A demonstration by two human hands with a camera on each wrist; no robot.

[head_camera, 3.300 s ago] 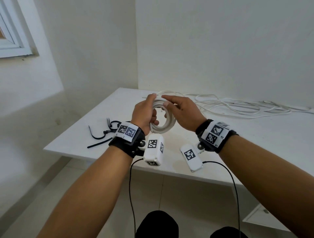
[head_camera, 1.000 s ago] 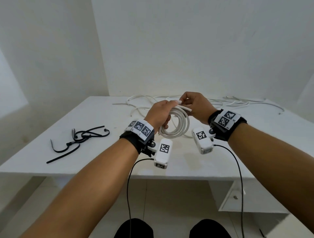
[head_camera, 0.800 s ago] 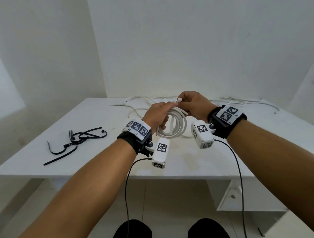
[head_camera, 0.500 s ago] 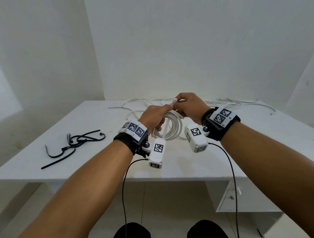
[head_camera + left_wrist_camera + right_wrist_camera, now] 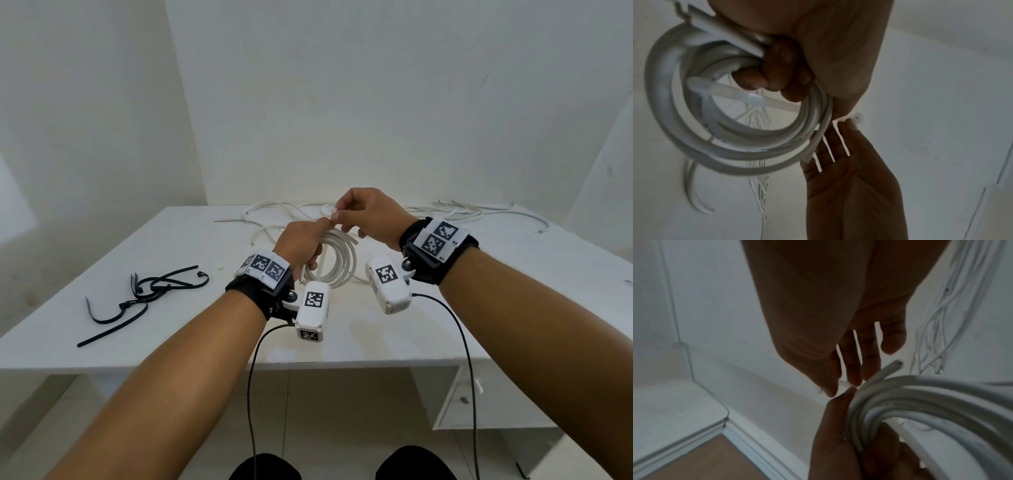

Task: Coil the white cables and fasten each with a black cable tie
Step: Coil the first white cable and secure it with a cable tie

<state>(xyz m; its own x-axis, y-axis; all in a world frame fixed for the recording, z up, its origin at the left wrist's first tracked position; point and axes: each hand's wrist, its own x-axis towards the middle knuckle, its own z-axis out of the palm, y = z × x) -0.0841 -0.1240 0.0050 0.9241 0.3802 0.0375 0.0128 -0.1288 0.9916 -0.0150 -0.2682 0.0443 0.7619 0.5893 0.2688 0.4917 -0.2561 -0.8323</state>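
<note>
Coil [image 5: 334, 260] hangs above the table [image 5: 205, 335], gripped in your left hand's [image 5: 301, 245] curled fingers; your right hand [image 5: 368, 219] pinches the cable's end at its top. Coiling looks finished: next, tuck that end and fetch a tie [image 5: 144, 294], well left.

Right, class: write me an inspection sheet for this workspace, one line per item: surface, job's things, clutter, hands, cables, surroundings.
Surface: white table, set in a room corner.
Job's things: white cable coil held above the table; black cable ties in a loose heap at the table's left, none on the coil yet.
Clutter: nothing seen.
Hands: left hand grips the coil's loops; right hand pinches something thin and white at the coil's top.
Cables: loose white cables sprawl along the table's far edge; black leads hang from the wrist cameras.
Surroundings: plain white walls; a white cabinet under the table's right side.
</note>
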